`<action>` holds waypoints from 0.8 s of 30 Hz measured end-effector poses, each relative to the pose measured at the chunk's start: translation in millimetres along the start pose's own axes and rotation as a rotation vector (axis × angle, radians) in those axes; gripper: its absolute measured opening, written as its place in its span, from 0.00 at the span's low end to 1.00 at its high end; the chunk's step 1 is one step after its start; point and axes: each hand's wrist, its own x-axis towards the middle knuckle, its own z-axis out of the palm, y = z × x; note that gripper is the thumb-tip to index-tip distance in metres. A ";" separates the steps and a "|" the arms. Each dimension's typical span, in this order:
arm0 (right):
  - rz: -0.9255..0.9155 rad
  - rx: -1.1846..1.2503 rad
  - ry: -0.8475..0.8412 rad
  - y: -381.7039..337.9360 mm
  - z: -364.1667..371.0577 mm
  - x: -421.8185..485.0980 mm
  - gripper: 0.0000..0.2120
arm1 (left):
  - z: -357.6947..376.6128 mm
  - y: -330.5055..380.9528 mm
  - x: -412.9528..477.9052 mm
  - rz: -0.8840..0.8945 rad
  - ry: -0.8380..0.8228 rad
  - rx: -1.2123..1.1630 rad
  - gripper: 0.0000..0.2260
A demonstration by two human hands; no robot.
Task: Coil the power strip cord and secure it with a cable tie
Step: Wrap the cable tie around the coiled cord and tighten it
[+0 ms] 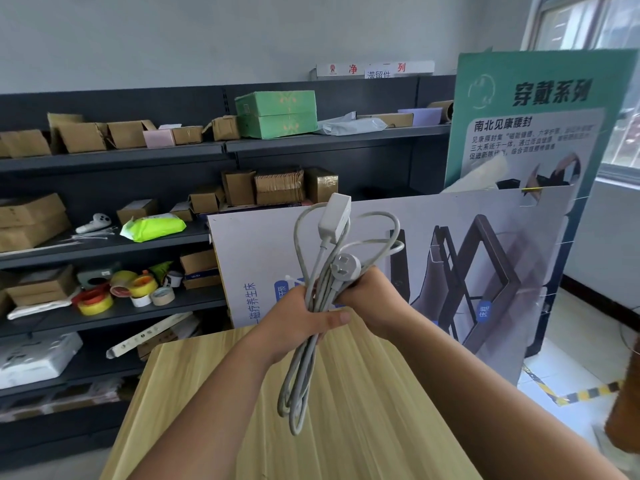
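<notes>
Cord (304,358) hung in long grey loops from the person's two hands, held up above the far edge of the pale wooden worktop (363,427). The left hand (301,320) was closed tight around the middle of the bundle, thumb laid across the strands. The right hand (367,299) was closed too, gripping the bundle just beside the left, with the three-pin plug (343,266) poking out above its fingers. The white power strip (334,218) stood nearly upright at the top of the bundle, tilted a little to the right, and more loops arched out to either side of it. The lower loops dangled over the worktop; whether they touched it I could not tell. White cable ties (93,235) lay on a dark shelf (104,247) well off to the left, near a green packet (152,228).
</notes>
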 end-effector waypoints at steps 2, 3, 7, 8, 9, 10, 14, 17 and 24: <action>-0.005 -0.011 -0.010 -1.5 -1.2 -1.7 0.14 | 0.1 -3.0 0.7 -0.009 0.003 -0.003 0.06; -0.004 -0.019 -0.025 -2.1 -1.9 -2.3 0.14 | 0.5 -5.1 0.9 -0.014 0.004 -0.004 0.09; 0.009 -0.015 -0.124 -2.1 -4.8 -6.2 0.14 | 2.0 -11.1 1.1 -0.062 0.007 -0.041 0.11; 0.010 -0.006 -0.148 -2.1 -5.0 -7.7 0.15 | 2.6 -12.0 1.1 -0.070 0.005 -0.057 0.11; 0.014 -0.001 -0.163 -1.8 -5.2 -8.7 0.15 | 3.9 -12.8 0.7 -0.072 0.003 -0.069 0.10; 0.018 -0.003 -0.168 -1.8 -5.2 -9.5 0.15 | 5.2 -13.8 0.0 -0.070 0.005 -0.075 0.08; -0.003 -0.068 -0.101 1.8 -5.4 -7.5 0.15 | 10.0 -17.0 -1.0 -0.037 0.065 -0.056 0.13; 0.033 -0.066 -0.043 7.1 -4.4 -8.3 0.14 | 10.0 -19.6 -0.3 -0.021 0.113 -0.117 0.13; -0.378 -0.569 0.507 -13.9 39.2 -35.4 0.07 | 1.4 -29.3 2.5 0.006 0.248 -0.100 0.09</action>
